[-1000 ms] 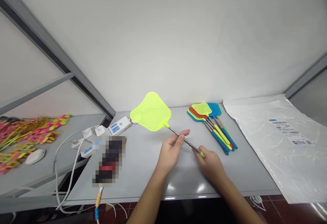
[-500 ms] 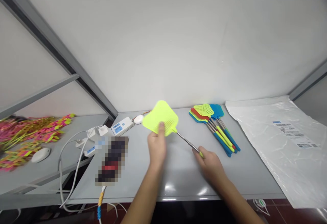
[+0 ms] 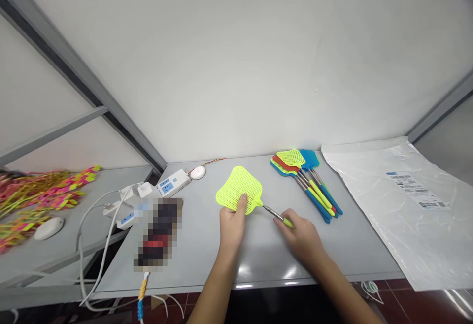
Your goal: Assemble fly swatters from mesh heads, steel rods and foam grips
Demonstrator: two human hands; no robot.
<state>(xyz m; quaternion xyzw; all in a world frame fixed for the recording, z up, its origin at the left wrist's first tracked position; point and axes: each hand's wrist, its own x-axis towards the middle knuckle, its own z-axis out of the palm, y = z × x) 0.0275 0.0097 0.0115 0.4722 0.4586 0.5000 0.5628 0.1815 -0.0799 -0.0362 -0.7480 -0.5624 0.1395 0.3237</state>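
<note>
A yellow-green fly swatter (image 3: 238, 186) with a perforated head and a metal rod is between my two hands, above the grey tabletop. My left hand (image 3: 232, 223) pinches the lower edge of its head, thumb on top. Around the grip end, just past the metal rod, my right hand (image 3: 297, 233) is closed; most of the handle is hidden in the palm. To the right of my hands lies a pile of fly swatters (image 3: 310, 183) in blue, red and yellow-green, heads toward the wall and handles toward me.
A large white plastic mailing bag (image 3: 399, 206) with a label covers the right end of the table (image 3: 199, 245). On the left are power strips (image 3: 173, 183), a round white device (image 3: 198, 173), a pixelated item (image 3: 158, 233) and cables. Colourful strands (image 3: 48, 191) lie on the left shelf.
The swatter's head has moved down and toward my right hand, and the visible metal rod is shorter. Both hands have kept their hold. The view has shifted slightly.
</note>
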